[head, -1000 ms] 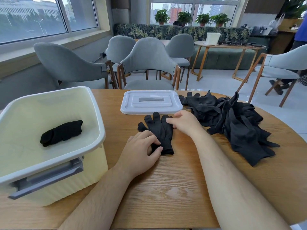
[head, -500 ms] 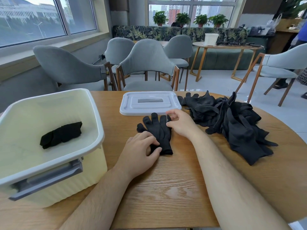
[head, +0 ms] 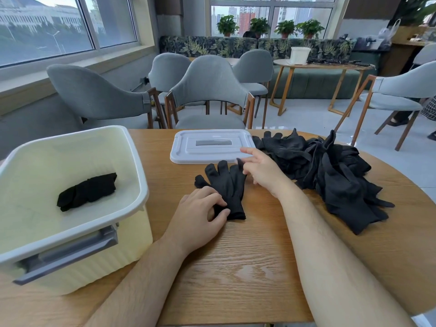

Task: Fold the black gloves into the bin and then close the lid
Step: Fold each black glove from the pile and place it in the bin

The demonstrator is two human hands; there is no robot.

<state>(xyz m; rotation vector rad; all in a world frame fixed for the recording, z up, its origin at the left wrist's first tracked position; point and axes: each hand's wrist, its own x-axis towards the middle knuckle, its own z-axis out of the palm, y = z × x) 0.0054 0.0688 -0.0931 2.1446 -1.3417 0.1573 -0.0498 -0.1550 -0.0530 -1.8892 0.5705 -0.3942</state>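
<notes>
Glove laid flat for folding
The left hand (head: 200, 208) grips the cuff of the glove (head: 227, 187) on the worktop (head: 247, 267); the right hand (head: 262, 171) seems to pinch a fingertip. Best pull taut, fold cuffward, then into the bin (head: 141, 182) at left

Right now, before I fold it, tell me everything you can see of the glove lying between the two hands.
The glove is black knit fabric. It lies flat and unfolded on the wooden table, its fingers spread and pointing away toward the white lid, its cuff nearest the person. The left hand pinches it near the cuff with curled fingers and thumb. The right hand touches the tip of its rightmost finger; whether it grips there is unclear.
</notes>
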